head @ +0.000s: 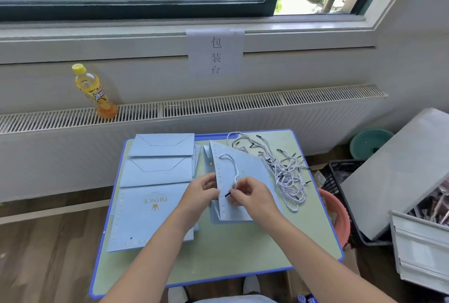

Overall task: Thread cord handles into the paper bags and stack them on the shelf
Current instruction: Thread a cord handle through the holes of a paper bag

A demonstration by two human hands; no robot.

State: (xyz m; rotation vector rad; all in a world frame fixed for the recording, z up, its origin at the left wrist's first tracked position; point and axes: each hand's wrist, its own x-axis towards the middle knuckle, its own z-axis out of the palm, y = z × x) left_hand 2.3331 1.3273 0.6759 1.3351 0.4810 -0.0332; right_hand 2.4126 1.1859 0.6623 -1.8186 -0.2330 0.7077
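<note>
A light blue paper bag (245,169) lies flat and tilted in the middle of the small table (243,254). My left hand (202,192) grips its left edge. My right hand (245,194) pinches the black-tipped end of a white twisted cord (233,167) at the bag's lower edge; the cord loops up across the bag's face. A heap of loose cords (281,166) lies at the table's far right. To the left, several flat folded blue bags (155,186) lie overlapping, the nearest printed with a gold crown.
An orange drink bottle (93,91) stands on the radiator cover (218,105) behind the table. Right of the table are a pink basin (336,217), a black crate (340,176), a teal bucket (370,141) and a grey cabinet (413,229).
</note>
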